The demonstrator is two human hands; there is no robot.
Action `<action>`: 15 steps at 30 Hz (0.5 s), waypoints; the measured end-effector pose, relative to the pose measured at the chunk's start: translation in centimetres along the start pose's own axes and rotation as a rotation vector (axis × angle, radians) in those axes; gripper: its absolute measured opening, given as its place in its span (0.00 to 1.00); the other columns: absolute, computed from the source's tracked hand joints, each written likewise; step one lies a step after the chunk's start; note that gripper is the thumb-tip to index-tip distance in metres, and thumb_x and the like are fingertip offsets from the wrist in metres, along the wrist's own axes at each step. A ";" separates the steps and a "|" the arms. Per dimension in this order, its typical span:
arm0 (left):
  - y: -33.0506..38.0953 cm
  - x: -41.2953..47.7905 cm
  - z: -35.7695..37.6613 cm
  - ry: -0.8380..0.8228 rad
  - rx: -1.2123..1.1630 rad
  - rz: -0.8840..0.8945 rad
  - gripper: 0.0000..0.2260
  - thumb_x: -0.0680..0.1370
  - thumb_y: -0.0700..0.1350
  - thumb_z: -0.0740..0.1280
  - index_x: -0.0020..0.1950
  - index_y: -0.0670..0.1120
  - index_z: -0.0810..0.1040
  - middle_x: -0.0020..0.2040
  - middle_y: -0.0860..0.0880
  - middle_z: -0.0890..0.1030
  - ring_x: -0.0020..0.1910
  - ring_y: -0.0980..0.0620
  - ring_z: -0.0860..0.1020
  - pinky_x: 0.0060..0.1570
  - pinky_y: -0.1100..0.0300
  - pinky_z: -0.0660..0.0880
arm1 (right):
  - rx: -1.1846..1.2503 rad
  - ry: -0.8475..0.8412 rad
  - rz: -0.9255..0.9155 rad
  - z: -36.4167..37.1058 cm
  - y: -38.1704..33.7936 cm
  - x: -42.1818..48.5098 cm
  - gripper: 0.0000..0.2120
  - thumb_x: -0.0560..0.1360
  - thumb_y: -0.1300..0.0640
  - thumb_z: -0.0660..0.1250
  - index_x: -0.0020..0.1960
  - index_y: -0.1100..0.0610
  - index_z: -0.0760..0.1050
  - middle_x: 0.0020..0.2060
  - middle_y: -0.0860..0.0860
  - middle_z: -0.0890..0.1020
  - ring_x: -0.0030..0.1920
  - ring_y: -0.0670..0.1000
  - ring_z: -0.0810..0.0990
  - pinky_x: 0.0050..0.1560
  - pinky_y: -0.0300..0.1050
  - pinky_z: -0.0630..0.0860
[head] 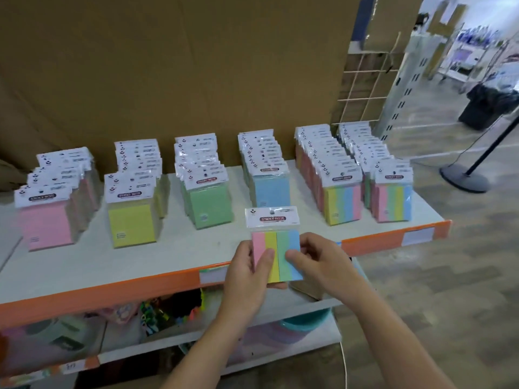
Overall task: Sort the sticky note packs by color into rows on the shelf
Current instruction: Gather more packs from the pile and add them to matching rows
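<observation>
We held one striped pack (278, 240) in both hands, low in the middle of the frame, just over the orange front edge of the white shelf (140, 265). Our left hand (244, 276) had its fingers curled behind the pack and its thumb pressed on the front. Our right hand (323, 262) pinched the other side the same way. The pack stood up straight, with pink, yellow, green and blue stripes and a white card on top. Farther back on the shelf stood rows of packs: a pink row (47, 223) at the left, then a yellow row (132, 223), a green row (212, 204), a blue row (272, 190), and two striped rows (344, 202) at the right. Behind them all rose a brown cardboard wall (196, 66).
</observation>
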State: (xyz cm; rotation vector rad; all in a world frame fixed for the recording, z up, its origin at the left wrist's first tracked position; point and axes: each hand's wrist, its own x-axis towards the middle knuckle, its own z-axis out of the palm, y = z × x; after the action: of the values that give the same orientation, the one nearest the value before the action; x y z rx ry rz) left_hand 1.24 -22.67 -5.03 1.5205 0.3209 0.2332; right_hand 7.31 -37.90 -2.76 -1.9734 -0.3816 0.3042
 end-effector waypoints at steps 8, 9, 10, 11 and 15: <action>-1.0 0.5 11.3 -0.079 0.181 0.035 0.11 0.82 0.46 0.63 0.42 0.58 0.78 0.38 0.55 0.83 0.36 0.55 0.82 0.36 0.53 0.79 | 0.032 0.231 0.054 -12.0 6.4 -0.1 0.05 0.78 0.60 0.68 0.44 0.55 0.76 0.27 0.42 0.77 0.26 0.38 0.73 0.31 0.32 0.68; -1.0 0.7 12.4 -0.071 0.192 0.021 0.13 0.82 0.46 0.63 0.41 0.60 0.78 0.38 0.55 0.83 0.36 0.55 0.82 0.37 0.54 0.78 | 0.008 0.296 0.051 -13.8 7.2 0.3 0.04 0.78 0.61 0.68 0.44 0.56 0.76 0.29 0.43 0.77 0.28 0.38 0.73 0.31 0.31 0.67; -1.0 1.0 13.5 -0.068 0.207 0.007 0.14 0.82 0.46 0.62 0.40 0.61 0.78 0.37 0.55 0.83 0.37 0.54 0.82 0.38 0.53 0.78 | -0.040 0.366 0.048 -15.6 7.9 1.0 0.03 0.78 0.60 0.68 0.45 0.56 0.76 0.32 0.46 0.77 0.30 0.39 0.74 0.33 0.31 0.68; -1.0 1.2 14.4 -0.069 0.233 -0.006 0.14 0.82 0.45 0.62 0.39 0.60 0.78 0.37 0.54 0.82 0.38 0.53 0.82 0.39 0.52 0.79 | -0.095 0.420 0.055 -17.3 8.5 1.7 0.03 0.78 0.59 0.68 0.46 0.57 0.76 0.35 0.48 0.77 0.34 0.40 0.74 0.35 0.33 0.67; -0.9 2.0 17.3 -0.042 0.337 -0.027 0.10 0.80 0.44 0.63 0.40 0.51 0.77 0.37 0.52 0.80 0.37 0.50 0.77 0.43 0.47 0.77 | -0.218 0.435 0.149 -21.8 10.0 4.9 0.09 0.80 0.56 0.66 0.57 0.60 0.75 0.49 0.54 0.81 0.48 0.52 0.76 0.45 0.42 0.64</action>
State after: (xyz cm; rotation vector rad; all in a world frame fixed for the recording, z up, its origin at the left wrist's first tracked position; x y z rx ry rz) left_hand 9.09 -38.18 -5.64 1.8496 0.3601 0.1296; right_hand 21.34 -57.96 -3.08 -2.2169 0.0149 -0.0808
